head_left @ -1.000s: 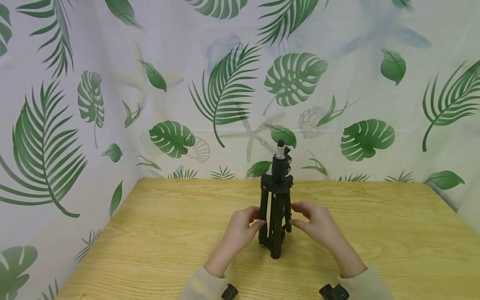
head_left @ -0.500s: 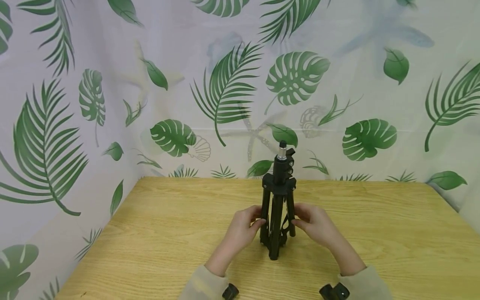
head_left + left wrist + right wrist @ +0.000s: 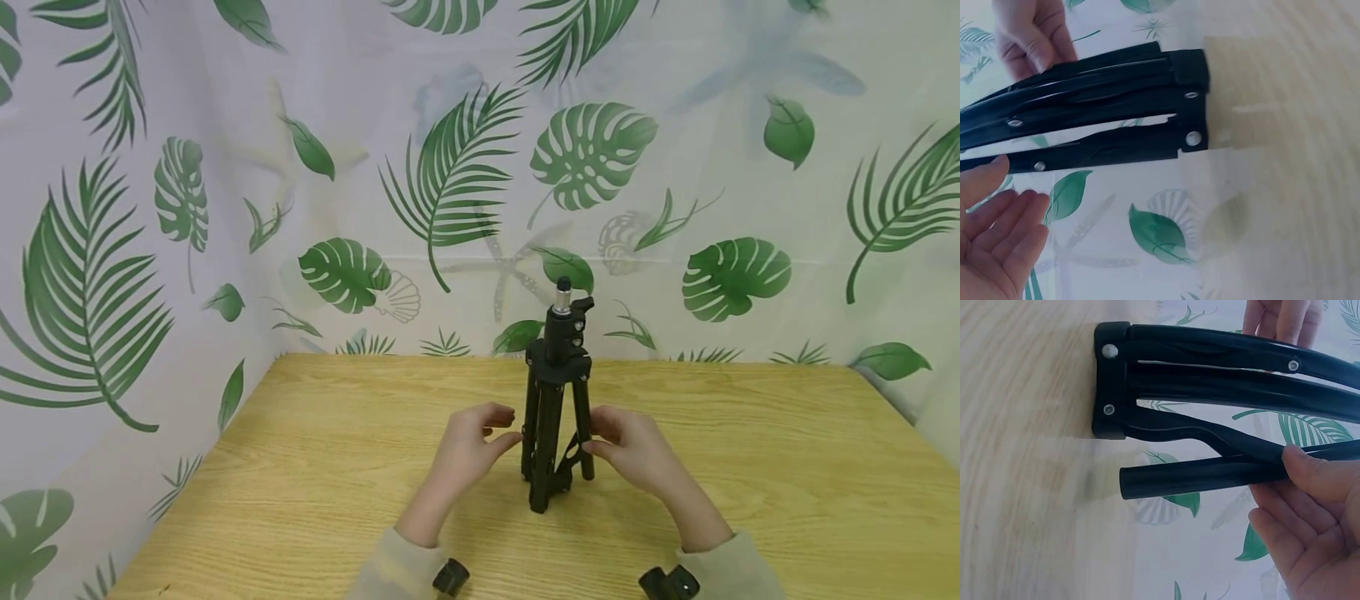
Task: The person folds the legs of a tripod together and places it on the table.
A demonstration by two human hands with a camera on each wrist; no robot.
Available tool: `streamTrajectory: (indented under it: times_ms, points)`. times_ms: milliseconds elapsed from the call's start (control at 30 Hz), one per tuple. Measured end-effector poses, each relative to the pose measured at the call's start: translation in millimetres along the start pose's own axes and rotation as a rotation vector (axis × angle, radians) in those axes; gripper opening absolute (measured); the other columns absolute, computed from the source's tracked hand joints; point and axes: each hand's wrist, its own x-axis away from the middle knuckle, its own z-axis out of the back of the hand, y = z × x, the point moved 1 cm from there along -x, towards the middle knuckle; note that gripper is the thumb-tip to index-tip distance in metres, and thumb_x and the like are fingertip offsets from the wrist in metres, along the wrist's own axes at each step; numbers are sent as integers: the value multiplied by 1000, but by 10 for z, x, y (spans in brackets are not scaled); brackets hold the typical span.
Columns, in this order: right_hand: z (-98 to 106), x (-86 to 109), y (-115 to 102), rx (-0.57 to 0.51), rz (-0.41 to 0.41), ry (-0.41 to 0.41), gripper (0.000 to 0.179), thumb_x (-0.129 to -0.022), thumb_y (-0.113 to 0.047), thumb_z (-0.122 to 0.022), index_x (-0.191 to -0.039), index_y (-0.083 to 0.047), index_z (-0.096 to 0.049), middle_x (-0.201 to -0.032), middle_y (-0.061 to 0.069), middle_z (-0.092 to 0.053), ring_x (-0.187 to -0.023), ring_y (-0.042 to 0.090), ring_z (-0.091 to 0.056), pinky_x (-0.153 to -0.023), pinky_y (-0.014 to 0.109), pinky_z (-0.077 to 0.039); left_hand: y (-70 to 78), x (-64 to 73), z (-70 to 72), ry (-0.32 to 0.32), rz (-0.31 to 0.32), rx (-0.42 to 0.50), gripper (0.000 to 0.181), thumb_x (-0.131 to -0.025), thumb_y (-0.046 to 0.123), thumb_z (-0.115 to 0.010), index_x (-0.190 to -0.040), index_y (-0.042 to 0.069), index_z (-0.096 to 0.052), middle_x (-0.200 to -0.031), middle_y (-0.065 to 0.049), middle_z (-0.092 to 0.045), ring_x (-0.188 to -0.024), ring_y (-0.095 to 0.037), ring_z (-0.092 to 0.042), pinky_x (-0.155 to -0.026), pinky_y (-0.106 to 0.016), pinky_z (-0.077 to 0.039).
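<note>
A black tripod stand (image 3: 556, 371) with a silver spigot at its top stands upright on the table, its legs mostly folded. Its right leg (image 3: 1179, 477) angles out a little, away from the bottom hub (image 3: 1112, 387). The right hand (image 3: 633, 446) pinches that leg between thumb and fingers, near the brace (image 3: 1194, 428). On the other side, the left hand (image 3: 467, 442) is relaxed, its fingers off the stand and its thumb tip right at the left leg (image 3: 1104, 147). A small lever (image 3: 583, 304) sticks out at the right of the stand's neck.
The wood-grain table (image 3: 337, 467) reaches back to a leaf-patterned cloth (image 3: 465, 167) hung behind it and at the left. A black wrist mount (image 3: 451, 577) sits at the left cuff, another wrist mount (image 3: 670, 583) at the right.
The left hand has let go of the left leg and drawn slightly left. The right leg has swung outward in the right hand. The stand has turned a little.
</note>
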Motion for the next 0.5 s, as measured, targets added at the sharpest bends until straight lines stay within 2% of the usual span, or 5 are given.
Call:
streamTrajectory:
  times_ms: [200,333,500]
  points:
    - [8,3,-7,30,-50,-5,20,-76,1,-65,-96,0,-62,-93,11,-63,-91,30,-59,-79,41,-46,9,2,72,-53,5,39,21,-81,18,-65,-96,3,-65,-89,-6,-65,-80,-14,-61,-71,-26,-48]
    - [23,12,-28,51,-69,-10,18,-75,-3,-68,-92,-1,-62,-90,9,-63,-89,28,-60,-79,43,-45,20,2,68,-132,7,69,20,-82,17,-64,-94,2,-65,-89,-7,-65,-80,-13,-61,-72,-28,-48]
    - [37,23,-62,66,-88,-19,19,-74,-10,-71,-90,-4,-62,-85,4,-64,-83,23,-60,-76,43,-46,29,4,19,-230,26,60,26,-79,22,-67,-96,3,-65,-90,-6,-65,-81,-10,-60,-75,-30,-47]
